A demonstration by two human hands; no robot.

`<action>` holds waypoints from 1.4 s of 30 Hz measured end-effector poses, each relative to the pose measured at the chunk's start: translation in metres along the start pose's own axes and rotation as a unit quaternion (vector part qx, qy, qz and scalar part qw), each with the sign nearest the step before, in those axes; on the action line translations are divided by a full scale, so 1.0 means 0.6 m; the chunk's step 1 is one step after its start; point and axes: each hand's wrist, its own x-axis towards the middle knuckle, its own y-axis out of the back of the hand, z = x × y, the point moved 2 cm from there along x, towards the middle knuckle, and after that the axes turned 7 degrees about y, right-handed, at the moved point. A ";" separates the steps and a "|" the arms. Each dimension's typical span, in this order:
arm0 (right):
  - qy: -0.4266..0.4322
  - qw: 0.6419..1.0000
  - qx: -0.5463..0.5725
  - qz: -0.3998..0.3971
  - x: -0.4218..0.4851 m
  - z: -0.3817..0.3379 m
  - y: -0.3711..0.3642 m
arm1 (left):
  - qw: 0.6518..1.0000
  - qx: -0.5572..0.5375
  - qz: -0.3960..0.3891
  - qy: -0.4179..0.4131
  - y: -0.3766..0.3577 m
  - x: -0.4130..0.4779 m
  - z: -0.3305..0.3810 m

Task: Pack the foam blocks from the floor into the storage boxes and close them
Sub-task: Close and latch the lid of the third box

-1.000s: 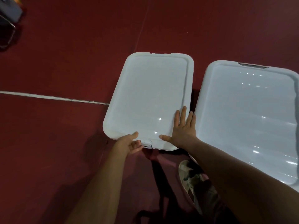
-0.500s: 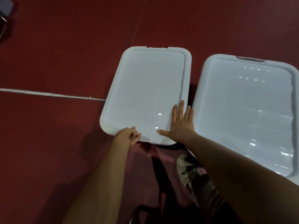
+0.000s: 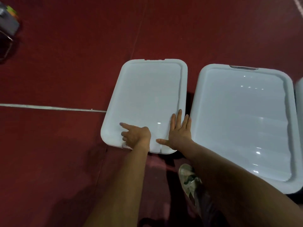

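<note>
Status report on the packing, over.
Right hand flat on white plastic lid of left storage box; left hand beside, index finger out. Right white box lidded too. No foam blocks visible.

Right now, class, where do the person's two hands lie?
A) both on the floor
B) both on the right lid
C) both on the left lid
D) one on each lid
C: the left hand and the right hand both lie on the left lid, close to its near edge.
</note>
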 end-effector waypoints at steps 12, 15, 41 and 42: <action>0.068 0.989 0.067 0.113 0.079 0.059 0.028 | 0.867 0.353 -0.142 -0.322 -0.100 0.017 0.105; 0.100 0.985 0.026 0.136 0.122 0.099 0.032 | 0.847 0.373 -0.129 -0.357 -0.117 0.055 0.142; 0.104 0.962 -0.094 0.233 0.568 0.160 0.233 | 0.817 0.238 0.161 -0.500 -0.268 0.243 0.391; 0.108 0.959 -0.101 0.242 0.567 0.160 0.233 | 0.817 0.238 0.164 -0.499 -0.268 0.242 0.391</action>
